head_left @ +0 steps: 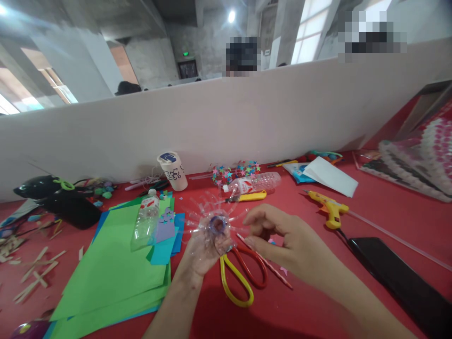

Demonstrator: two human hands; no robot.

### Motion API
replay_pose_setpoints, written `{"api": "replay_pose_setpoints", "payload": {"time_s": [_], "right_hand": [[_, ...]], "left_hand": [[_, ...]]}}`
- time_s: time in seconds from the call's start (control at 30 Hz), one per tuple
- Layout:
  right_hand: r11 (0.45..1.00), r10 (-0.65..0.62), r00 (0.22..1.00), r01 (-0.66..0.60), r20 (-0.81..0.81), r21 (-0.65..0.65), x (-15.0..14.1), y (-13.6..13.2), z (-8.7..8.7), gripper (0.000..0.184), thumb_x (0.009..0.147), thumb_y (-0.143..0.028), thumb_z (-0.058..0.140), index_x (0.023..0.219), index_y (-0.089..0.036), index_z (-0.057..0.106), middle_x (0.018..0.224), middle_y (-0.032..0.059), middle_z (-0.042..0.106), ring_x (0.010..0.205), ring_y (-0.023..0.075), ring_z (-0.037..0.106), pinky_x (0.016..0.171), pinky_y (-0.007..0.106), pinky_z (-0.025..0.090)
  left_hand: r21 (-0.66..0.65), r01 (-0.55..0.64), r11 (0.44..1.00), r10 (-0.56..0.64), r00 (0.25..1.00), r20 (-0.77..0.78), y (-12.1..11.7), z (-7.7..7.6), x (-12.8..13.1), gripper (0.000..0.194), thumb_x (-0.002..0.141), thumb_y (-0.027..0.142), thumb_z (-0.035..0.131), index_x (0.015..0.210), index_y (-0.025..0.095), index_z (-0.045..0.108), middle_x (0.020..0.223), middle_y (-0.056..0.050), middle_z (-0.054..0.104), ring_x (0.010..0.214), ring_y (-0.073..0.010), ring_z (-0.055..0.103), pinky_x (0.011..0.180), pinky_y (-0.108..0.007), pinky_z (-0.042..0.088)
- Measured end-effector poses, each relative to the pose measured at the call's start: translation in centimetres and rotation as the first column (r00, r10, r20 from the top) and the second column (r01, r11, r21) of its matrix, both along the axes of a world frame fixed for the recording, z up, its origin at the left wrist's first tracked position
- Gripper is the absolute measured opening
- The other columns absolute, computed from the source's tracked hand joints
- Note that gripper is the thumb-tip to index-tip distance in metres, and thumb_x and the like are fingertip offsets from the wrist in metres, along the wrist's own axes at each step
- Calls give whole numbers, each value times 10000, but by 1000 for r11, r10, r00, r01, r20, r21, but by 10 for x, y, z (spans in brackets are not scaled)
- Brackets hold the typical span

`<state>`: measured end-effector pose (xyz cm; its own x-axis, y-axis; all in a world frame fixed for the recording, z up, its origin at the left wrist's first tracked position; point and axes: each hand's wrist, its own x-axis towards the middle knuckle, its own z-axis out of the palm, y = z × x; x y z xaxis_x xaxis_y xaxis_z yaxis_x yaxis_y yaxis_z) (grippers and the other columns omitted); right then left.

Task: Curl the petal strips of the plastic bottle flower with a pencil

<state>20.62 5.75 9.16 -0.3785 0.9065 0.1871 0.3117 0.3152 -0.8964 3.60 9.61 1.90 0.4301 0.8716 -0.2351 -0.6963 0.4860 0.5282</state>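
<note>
My left hand [202,254], palm up, holds a clear plastic bottle piece [208,231] cut into strips that spread out like petals. A purple ring [218,224] shows in its middle. Just to the right hovers my right hand [282,233], its fingers bent and the thumb apart from the forefinger; nothing shows between them. Below the hands lie scissors with one yellow handle [243,302] and one red handle [264,275], their blades hidden. A thin pink-red stick [277,274] lies beside them, passing under my right hand's fingertips.
Left are green paper sheets [116,263], a clear bottle [145,221] and wood sticks [35,273]. Behind stand a white cup [173,172], another bottle [263,183] and a yellow cutter [252,196]. A yellow glue gun [332,209] and black case [395,273] lie right, before a white partition [226,122].
</note>
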Motion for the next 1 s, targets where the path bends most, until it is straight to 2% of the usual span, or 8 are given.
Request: {"api": "replay_pose_setpoints", "payload": {"time_s": [0.13, 0.37, 0.63, 0.83, 1.0], "right_hand": [[999, -31, 999, 30, 37, 26, 0, 1, 0, 101, 782, -189, 524, 855, -228, 467, 607, -44, 533, 561, 108, 509, 523, 200, 391], [997, -75, 996, 77, 57, -32, -1, 9, -9, 50, 764, -212, 524, 733, -203, 485, 591, -31, 536, 531, 109, 486, 475, 199, 354], [992, -125, 987, 128, 97, -22, 1, 21, -24, 10, 759, -207, 502, 752, -205, 495, 603, -33, 514, 539, 108, 462, 475, 198, 341], [980, -115, 993, 115, 7, -164, 11, 33, -27, 73, 777, -181, 425, 807, -193, 490, 554, -35, 501, 496, 106, 476, 485, 211, 377], [980, -70, 997, 74, 24, -183, 11, 28, -22, 83, 777, -180, 426, 801, -187, 506, 567, -31, 503, 511, 104, 476, 485, 205, 370]], "left_hand": [[1, 6, 1000, -6, 1000, -7, 0, 1, 0, 242, 799, 230, 441, 626, 119, 569, 537, -21, 529, 371, -31, 367, 395, -149, 326], [0, -7, 1000, 7, 1000, -20, -1, 1, -1, 232, 807, 234, 452, 644, 113, 565, 559, -22, 531, 389, -25, 379, 402, -136, 337], [-8, -192, 981, 191, 977, -93, 0, 1, -2, 92, 743, 166, 537, 685, 131, 599, 638, -24, 621, 462, -82, 517, 479, -200, 445], [10, -279, 960, 278, 952, -132, -1, 0, -6, 86, 724, 129, 549, 716, 127, 635, 696, -36, 656, 603, -116, 596, 545, -193, 471], [66, -247, 967, 252, 963, -95, 2, -4, -7, 72, 693, 143, 593, 725, 127, 656, 730, -40, 665, 638, -131, 603, 597, -228, 486]]}}
